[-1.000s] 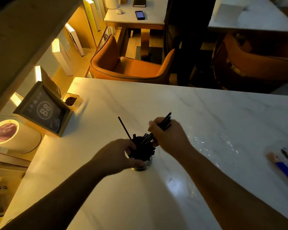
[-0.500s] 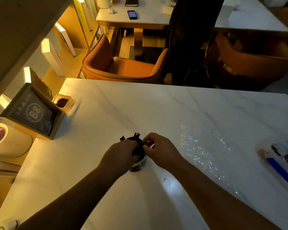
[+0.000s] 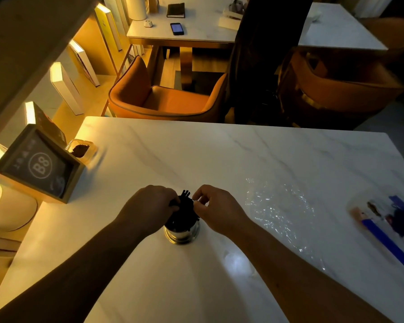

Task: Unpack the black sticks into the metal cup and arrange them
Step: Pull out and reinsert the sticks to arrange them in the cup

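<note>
A short metal cup (image 3: 182,234) stands on the white marble table (image 3: 219,159), near its front middle. A bundle of black sticks (image 3: 184,210) stands upright in the cup, tips poking out at the top. My left hand (image 3: 149,206) presses against the bundle from the left, fingers curled on the sticks. My right hand (image 3: 217,208) pinches the bundle from the right with thumb and fingertips. The cup's upper rim is hidden by the sticks and my fingers.
Crumpled clear plastic wrap (image 3: 278,206) lies right of the cup. A blue-and-white packet (image 3: 387,231) sits at the right edge. A framed "B8" sign (image 3: 37,164) and a small dish (image 3: 81,149) stand at the left. Orange chairs (image 3: 163,99) are beyond the far edge.
My right hand has pushed its handful of sticks down into the cup; the sticks now stand gathered and lower. Both hands have closed in on the bundle's sides.
</note>
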The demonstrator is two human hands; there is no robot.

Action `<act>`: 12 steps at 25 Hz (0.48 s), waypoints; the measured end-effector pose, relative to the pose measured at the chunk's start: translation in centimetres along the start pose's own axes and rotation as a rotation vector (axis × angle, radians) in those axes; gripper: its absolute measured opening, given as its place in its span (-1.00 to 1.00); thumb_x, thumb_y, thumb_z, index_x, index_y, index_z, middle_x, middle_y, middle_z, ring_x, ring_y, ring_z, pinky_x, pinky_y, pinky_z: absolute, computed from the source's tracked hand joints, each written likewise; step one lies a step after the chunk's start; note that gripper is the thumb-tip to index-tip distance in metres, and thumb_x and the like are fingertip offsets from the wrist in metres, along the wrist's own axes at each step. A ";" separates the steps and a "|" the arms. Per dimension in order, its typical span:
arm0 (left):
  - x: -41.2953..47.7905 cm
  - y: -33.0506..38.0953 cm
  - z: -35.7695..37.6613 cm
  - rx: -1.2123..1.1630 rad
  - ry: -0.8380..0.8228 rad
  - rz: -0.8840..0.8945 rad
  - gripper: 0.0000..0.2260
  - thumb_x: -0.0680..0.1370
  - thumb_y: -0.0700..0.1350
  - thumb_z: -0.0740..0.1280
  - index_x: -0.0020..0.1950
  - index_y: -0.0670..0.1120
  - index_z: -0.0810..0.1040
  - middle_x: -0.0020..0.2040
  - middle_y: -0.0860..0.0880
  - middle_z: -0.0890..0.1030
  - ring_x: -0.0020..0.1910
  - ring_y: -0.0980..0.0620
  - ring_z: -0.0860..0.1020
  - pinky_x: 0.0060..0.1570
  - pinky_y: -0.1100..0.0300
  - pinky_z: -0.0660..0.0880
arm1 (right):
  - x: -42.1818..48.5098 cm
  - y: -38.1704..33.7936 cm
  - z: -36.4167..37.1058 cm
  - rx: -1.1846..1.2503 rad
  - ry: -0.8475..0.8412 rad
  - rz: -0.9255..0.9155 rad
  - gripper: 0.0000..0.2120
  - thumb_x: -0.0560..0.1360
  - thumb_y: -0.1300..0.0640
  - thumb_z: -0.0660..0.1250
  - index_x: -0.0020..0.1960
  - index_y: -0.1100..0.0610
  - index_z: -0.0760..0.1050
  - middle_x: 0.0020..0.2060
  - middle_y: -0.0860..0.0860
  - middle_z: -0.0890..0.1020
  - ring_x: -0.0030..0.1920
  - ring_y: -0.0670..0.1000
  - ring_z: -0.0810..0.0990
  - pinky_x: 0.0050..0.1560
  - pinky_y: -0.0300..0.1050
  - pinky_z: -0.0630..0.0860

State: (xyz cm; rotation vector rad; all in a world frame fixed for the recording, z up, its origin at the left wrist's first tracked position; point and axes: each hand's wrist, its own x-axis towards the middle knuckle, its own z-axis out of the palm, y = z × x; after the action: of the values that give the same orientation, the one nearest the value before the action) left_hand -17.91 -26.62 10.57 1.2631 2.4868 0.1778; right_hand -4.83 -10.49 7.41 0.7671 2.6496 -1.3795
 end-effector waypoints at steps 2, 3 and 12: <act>-0.2 0.1 -2.1 0.002 -0.007 0.013 -0.81 0.61 0.00 0.37 0.20 0.06 0.67 0.01 0.09 0.68 -0.05 0.14 0.58 0.00 0.19 0.53 | 0.1 -0.2 -0.1 -0.011 -0.002 -0.004 -0.90 0.58 -0.05 0.37 0.07 -0.10 0.55 -0.14 -0.16 0.66 -0.26 -0.22 0.59 -0.28 -0.40 0.38; -0.4 0.1 -3.4 0.000 0.006 0.011 -0.82 0.60 0.00 0.39 0.18 0.06 0.68 0.01 0.10 0.68 -0.05 0.15 0.59 0.01 0.17 0.55 | 0.2 -0.4 -0.2 -0.011 0.001 -0.005 -0.91 0.57 -0.06 0.37 0.06 -0.11 0.54 -0.15 -0.17 0.66 -0.26 -0.22 0.61 -0.28 -0.40 0.39; -3.7 -5.8 -14.8 -0.718 0.392 -0.179 -0.92 0.54 -0.05 0.47 -0.02 0.15 0.68 -0.17 0.23 0.72 -0.19 0.23 0.70 -0.38 0.47 0.51 | 0.9 -0.7 -2.5 0.157 0.099 0.064 -0.77 0.50 0.21 0.29 -0.04 -0.07 0.65 -0.27 -0.03 0.71 -0.41 -0.18 0.57 -0.41 -0.32 0.43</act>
State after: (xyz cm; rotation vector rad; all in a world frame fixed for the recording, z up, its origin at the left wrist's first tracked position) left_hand -25.60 -32.45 23.74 0.7416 2.4415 1.2416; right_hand -5.53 -8.50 9.13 0.9514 2.5855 -1.5867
